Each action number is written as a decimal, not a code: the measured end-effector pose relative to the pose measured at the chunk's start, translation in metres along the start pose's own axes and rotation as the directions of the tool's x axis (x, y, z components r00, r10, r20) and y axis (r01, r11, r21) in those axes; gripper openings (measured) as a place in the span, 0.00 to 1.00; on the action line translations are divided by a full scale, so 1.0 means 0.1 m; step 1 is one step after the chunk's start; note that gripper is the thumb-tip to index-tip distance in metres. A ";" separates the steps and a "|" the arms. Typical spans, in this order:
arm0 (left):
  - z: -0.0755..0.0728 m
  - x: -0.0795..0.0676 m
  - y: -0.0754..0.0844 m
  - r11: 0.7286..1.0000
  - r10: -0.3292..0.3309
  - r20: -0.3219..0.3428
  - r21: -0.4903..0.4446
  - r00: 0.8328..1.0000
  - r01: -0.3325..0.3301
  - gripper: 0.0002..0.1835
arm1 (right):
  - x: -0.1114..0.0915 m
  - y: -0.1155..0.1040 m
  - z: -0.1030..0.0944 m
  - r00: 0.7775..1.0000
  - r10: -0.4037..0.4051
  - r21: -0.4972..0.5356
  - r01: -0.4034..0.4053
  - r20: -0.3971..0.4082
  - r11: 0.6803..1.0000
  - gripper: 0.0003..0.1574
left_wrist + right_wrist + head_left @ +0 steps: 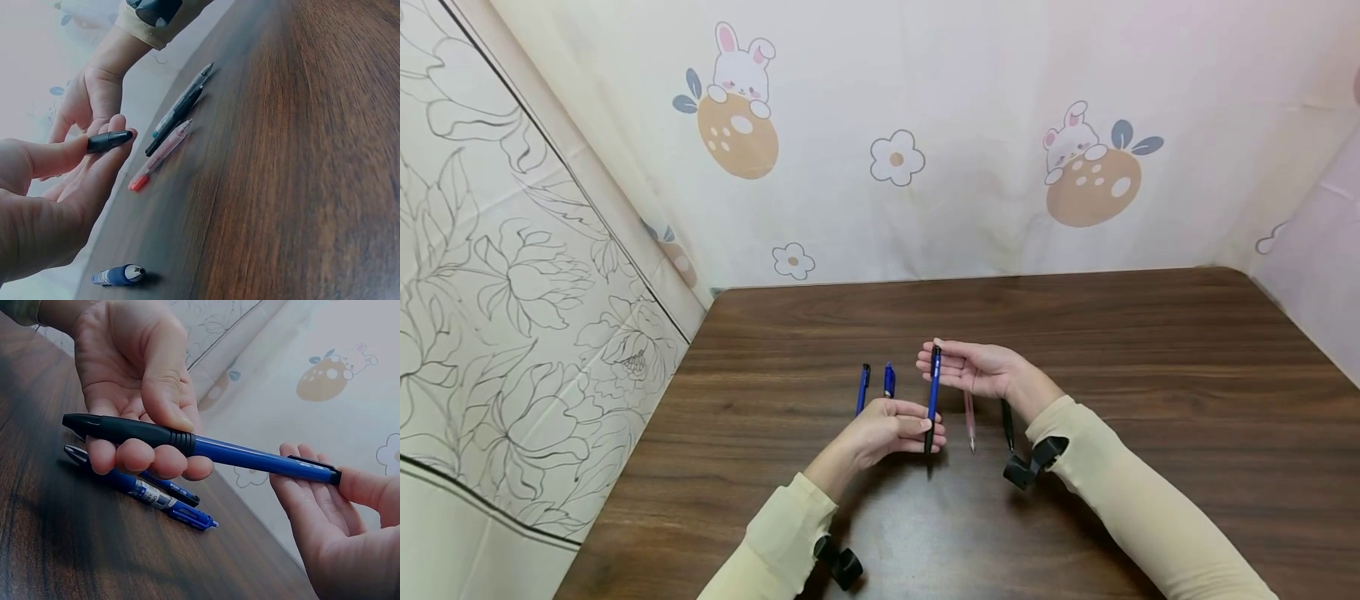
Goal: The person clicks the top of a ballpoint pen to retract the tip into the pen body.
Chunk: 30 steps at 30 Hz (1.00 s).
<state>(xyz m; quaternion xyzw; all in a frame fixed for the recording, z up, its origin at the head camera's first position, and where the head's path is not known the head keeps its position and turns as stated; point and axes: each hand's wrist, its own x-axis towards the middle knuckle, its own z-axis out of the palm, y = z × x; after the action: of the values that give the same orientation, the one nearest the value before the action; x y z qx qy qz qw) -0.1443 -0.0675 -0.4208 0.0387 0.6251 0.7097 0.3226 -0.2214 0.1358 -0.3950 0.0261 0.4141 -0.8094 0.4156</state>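
Both hands hold one blue pen (934,390) with a black grip and black clip above the table. My left hand (887,431) pinches its black grip (134,432), thumb on top and fingers beneath. At the clip end, my right hand (988,369) has its thumb against the black end (335,478), with fairly straight fingers under the barrel. Two more blue pens lie left of the hands: one with a black clip (865,377) and one with a blue clip (889,379). A pink pen (970,421) and a black pen (1007,423) lie near my right wrist.
Beyond the black pen lies a clear pen (187,97), seen in the left wrist view. The brown wooden table (790,333) meets a printed curtain (970,217) at its back edge. A floral-patterned sheet (512,275) hangs at the left. Black wrist mounts (838,562) sit on both sleeves.
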 end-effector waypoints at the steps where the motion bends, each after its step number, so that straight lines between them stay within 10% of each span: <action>1: 0.00 0.00 0.00 1.000 0.000 0.000 -0.002 1.000 0.000 0.17 | 0.00 0.00 0.00 1.000 -0.003 0.003 0.003 0.000 1.000 0.16; 21: 0.01 0.01 0.01 0.958 0.126 -0.113 0.272 0.986 -0.091 0.13 | 0.02 -0.02 0.02 1.000 -0.005 -0.027 0.005 -0.005 1.000 0.19; 30: 0.06 -0.03 0.03 0.846 0.246 -0.199 0.522 0.949 -0.110 0.08 | 0.04 -0.01 0.02 1.000 -0.021 -0.046 0.021 0.003 0.999 0.17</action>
<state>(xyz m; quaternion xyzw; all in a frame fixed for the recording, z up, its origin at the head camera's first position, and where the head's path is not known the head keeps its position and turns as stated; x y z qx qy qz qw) -0.1403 -0.0640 -0.4160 0.0872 0.8189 0.5473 0.1493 -0.2244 0.1323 -0.3950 0.0111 0.4323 -0.8040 0.4082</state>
